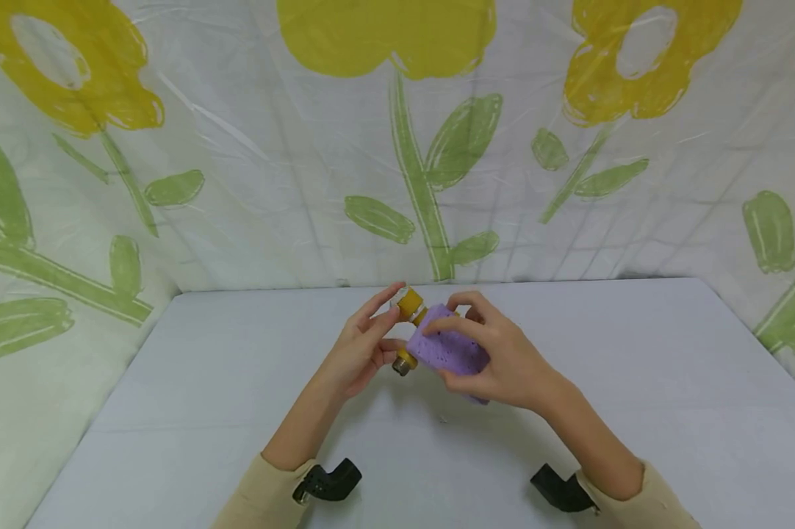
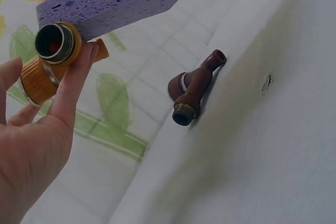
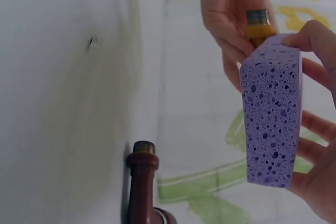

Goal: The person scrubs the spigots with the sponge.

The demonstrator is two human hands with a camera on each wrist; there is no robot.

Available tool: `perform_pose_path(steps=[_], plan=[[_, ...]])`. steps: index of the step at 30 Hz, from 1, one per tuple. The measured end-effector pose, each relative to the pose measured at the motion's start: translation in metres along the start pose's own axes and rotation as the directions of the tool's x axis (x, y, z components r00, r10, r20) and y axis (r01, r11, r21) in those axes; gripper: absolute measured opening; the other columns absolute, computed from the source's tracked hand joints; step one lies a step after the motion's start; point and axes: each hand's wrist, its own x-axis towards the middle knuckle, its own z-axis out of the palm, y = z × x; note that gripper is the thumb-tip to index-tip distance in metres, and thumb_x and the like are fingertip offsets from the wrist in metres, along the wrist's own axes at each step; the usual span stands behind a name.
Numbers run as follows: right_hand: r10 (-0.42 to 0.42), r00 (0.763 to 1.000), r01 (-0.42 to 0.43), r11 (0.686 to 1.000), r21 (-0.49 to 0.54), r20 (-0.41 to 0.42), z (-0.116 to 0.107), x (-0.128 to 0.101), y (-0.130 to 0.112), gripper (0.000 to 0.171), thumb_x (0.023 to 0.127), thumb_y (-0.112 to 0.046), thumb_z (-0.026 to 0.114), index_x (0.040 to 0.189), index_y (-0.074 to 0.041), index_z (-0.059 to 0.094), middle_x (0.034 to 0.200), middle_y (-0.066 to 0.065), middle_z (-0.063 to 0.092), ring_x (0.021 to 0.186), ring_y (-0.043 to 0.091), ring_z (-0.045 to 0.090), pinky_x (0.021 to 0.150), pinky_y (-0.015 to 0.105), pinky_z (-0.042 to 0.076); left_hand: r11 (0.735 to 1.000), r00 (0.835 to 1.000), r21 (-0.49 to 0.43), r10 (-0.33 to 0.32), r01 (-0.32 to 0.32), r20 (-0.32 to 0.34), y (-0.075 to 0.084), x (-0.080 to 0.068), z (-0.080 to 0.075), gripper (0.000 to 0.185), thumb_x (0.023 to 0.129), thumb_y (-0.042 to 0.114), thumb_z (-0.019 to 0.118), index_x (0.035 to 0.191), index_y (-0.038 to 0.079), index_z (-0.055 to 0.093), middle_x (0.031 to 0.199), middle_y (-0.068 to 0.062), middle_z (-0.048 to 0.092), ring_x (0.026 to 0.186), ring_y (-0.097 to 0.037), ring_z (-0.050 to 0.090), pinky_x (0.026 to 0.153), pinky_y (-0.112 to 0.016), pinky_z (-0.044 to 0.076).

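Observation:
My left hand (image 1: 361, 358) holds a yellow-orange pipe fitting (image 1: 408, 303) with a ribbed collar and a dark threaded end, fingers and thumb around its body. The open threaded mouth of the fitting (image 2: 59, 43) faces the left wrist camera. A purple sponge (image 1: 452, 348), full of pores, is gripped by my right hand (image 1: 508, 361) between thumb and fingers. The sponge (image 3: 270, 121) lies against the fitting and covers part of it. Both are held up above the table.
A dark red fitting (image 2: 197, 88) of similar shape lies on the white tabletop (image 1: 192, 382). A small dark mark (image 2: 268, 83) shows on the table surface. Behind stands a white curtain (image 1: 258, 220) printed with yellow flowers. Black devices (image 1: 331, 481) sit at both sleeve cuffs.

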Motion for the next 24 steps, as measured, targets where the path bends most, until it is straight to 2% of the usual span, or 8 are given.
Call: perform_pose_path(steps=[3,6,15,20,24], plan=[[0.022,0.999,-0.024,0.999,0.027,0.040,-0.002,0.000,0.000,0.051,0.076,-0.015,0.090,0.123,-0.025,0.073,0.132,0.005,0.053,0.098,0.016,0.059,0.074,0.031,0.060,1.000,1.000,0.006,0.009,-0.009,0.023,0.000,-0.001,0.001,0.049,0.115,0.018,0.042,0.162,0.009,0.034,0.123,-0.006,0.056,0.077,-0.015,0.076,0.071,-0.027,0.064],[0.042,0.998,-0.045,0.998,0.050,0.053,-0.003,0.000,-0.001,0.051,0.077,-0.015,0.090,0.124,-0.025,0.073,0.133,0.006,0.053,0.098,0.015,0.059,0.074,0.031,0.061,0.999,0.999,0.026,0.028,-0.028,0.029,0.000,-0.001,-0.001,0.045,0.115,0.016,0.042,0.158,0.007,0.036,0.122,-0.005,0.057,0.076,-0.015,0.076,0.071,-0.027,0.065],[0.067,0.997,-0.065,0.996,0.060,-0.035,0.004,-0.001,-0.004,0.050,0.077,-0.014,0.093,0.123,-0.022,0.075,0.126,0.009,0.053,0.086,0.013,0.054,0.065,0.026,0.057,0.995,0.996,0.026,0.093,-0.092,-0.017,-0.001,0.000,0.000,0.035,0.115,0.011,0.043,0.150,0.011,0.041,0.119,0.000,0.060,0.073,-0.010,0.074,0.067,-0.023,0.063],[0.066,0.996,-0.059,0.994,0.089,-0.068,0.007,-0.001,-0.005,0.051,0.078,-0.012,0.093,0.125,-0.020,0.074,0.127,0.011,0.053,0.087,0.015,0.053,0.065,0.027,0.057,0.993,0.993,0.025,0.118,-0.118,-0.002,-0.001,0.000,0.002,0.036,0.114,0.008,0.043,0.150,0.009,0.041,0.118,-0.003,0.060,0.074,-0.012,0.075,0.068,-0.025,0.064],[0.072,0.996,-0.064,0.990,0.124,-0.060,0.006,-0.001,-0.006,0.050,0.079,-0.012,0.092,0.125,-0.021,0.074,0.127,0.010,0.053,0.089,0.016,0.054,0.068,0.029,0.058,0.991,0.992,0.033,0.129,-0.129,0.004,-0.001,0.000,0.002,0.038,0.114,0.008,0.044,0.152,0.006,0.040,0.117,-0.004,0.060,0.076,-0.013,0.076,0.069,-0.026,0.065]])
